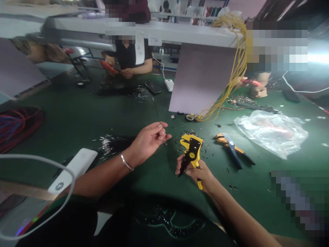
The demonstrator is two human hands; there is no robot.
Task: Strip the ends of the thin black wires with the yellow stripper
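Fingers (161, 127): left hand (147, 143) pinched together on thin black wire (156, 111), seemingly | right hand (197, 173) wrapped around yellow wire stripper (191, 150) | both above green desk (77, 116) | tip: pinch close to wire's end

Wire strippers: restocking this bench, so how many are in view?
4, probably: a yellow-and-black stripper in the right hand, an orange-and-blue stripper on the green mat, plus a red-orange tool held by a co-worker ahead and another at right, both too small to confirm. More may be hidden.
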